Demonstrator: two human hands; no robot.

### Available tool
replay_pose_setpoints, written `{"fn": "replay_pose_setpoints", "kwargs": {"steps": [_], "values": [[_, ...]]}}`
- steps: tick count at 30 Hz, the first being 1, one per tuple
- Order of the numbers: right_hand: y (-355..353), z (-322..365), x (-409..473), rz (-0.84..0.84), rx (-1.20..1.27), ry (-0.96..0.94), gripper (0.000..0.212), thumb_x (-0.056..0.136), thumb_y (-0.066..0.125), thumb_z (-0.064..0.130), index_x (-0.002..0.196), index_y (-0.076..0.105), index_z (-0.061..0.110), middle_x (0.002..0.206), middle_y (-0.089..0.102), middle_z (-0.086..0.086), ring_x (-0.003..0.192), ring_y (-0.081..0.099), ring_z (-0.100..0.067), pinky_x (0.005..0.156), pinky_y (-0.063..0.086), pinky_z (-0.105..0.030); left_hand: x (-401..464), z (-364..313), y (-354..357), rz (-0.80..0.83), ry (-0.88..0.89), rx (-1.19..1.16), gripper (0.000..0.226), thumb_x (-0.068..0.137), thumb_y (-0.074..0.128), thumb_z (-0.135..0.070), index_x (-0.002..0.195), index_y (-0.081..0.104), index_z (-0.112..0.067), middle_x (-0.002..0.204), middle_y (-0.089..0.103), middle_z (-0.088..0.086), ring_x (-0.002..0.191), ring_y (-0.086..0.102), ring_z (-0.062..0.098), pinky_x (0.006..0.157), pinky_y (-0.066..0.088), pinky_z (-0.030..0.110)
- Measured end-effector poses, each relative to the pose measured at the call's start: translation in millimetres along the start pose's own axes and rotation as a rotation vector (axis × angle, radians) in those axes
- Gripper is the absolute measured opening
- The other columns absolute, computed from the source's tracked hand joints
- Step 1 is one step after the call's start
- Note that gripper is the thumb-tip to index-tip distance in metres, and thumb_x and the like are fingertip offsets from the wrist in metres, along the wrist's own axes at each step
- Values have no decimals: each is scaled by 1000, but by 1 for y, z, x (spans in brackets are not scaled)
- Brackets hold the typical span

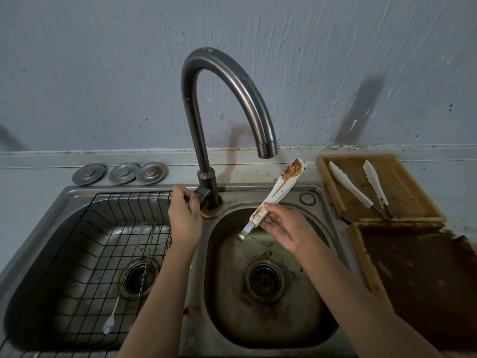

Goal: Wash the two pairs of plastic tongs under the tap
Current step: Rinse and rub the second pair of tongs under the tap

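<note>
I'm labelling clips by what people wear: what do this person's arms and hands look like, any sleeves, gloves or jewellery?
Both arms are bare from the bottom edge of the picture up to the hands; no sleeves show. The left hand and the right hand wear no gloves. No ring, watch or bracelet is visible on either wrist or on the fingers that show. There are no marks or bandages.

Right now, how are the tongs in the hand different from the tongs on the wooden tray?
The held tongs are smeared with brown sauce; the tray tongs look clean white. The held tongs are squeezed shut in the right hand over the right sink basin, tip near the tap spout; the tray tongs lie spread open on the wooden tray. Both are white plastic with a metal hinge end.
</note>
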State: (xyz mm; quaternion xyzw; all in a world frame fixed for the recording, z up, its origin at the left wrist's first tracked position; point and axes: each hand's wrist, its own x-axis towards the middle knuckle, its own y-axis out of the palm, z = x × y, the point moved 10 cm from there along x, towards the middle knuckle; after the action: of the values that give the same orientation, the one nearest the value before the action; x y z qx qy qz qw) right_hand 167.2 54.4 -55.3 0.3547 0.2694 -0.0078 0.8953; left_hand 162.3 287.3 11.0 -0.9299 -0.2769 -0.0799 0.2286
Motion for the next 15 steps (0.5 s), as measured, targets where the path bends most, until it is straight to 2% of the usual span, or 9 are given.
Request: {"fn": "replay_pose_setpoints", "kwargs": {"steps": [3,5,8,11,15], "values": [[0,0,1,22,8,-2,17,82,58,-8,97,56,0,69,74,-12,70,72,-20,57,59,-35,-1,0,0,10,-4,-24,11,94,40,-13,83,40,-13,69,55,17,56,50,33,52,42,43],[-1,-1,1,21,2,0,17,81,59,-7,97,57,1,70,74,-11,72,72,-20,61,58,-36,-2,0,-1,5,-9,-29,13,95,40,-13,82,39,-14,74,57,21,62,54,40,55,44,48],[-4,-2,2,14,0,1,18,81,60,-7,97,57,1,72,73,-12,75,71,-21,62,58,-36,-4,-2,-2,-3,-4,-26,13,95,40,-13,82,39,-14,84,61,18,72,59,32,63,47,45],[-4,-2,2,22,1,-4,18,80,60,-7,97,57,1,73,73,-13,73,72,-22,59,59,-35,-5,-2,-3,-8,1,-42,11,95,40,-12,84,40,-12,86,60,12,75,58,21,65,45,36],[-4,-1,3,21,-6,-7,17,81,59,-7,96,58,0,70,74,-11,71,72,-20,57,59,-34,-5,-2,-5,2,-18,-51,10,95,41,-14,86,42,-11,85,59,10,76,58,26,65,46,39]]}}
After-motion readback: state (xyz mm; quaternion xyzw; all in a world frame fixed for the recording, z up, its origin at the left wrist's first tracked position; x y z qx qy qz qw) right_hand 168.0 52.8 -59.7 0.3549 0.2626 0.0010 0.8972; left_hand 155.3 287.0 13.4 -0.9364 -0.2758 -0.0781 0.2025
